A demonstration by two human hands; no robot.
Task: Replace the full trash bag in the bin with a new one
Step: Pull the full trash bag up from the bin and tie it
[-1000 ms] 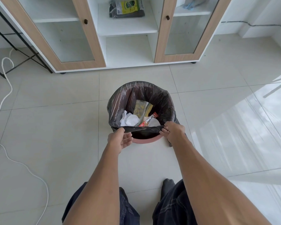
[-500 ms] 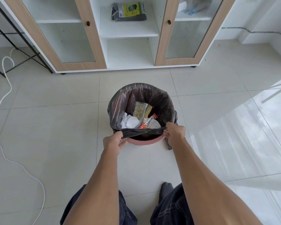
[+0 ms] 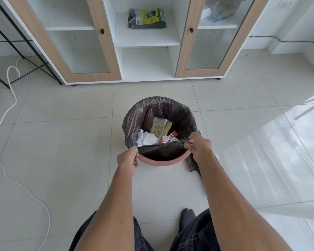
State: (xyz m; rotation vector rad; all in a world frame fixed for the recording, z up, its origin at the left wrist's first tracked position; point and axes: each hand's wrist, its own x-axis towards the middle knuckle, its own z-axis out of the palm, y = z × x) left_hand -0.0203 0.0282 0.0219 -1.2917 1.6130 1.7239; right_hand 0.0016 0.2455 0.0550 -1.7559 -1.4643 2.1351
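A pink round bin (image 3: 160,161) stands on the tiled floor, lined with a black trash bag (image 3: 134,120). Inside lie crumpled white paper, a clear pouch with yellow bits and a red-white wrapper. My left hand (image 3: 128,159) pinches the bag's near edge at the left. My right hand (image 3: 198,144) pinches the same edge at the right. The edge is stretched taut between them, lifted off the bin's near rim, so the pink rim shows below. A pack of new trash bags (image 3: 146,18) lies on the middle cabinet shelf.
A white cabinet (image 3: 149,62) with two wood-framed glass doors stands behind the bin. A white cable (image 3: 13,98) snakes over the floor at left, beside a black metal frame (image 3: 25,55). My legs and a dark sock (image 3: 188,217) are at the bottom.
Both hands closed on the bag's near edge and pulled it up and taut, off the bin's near rim. The right hand rose a little higher than the left.
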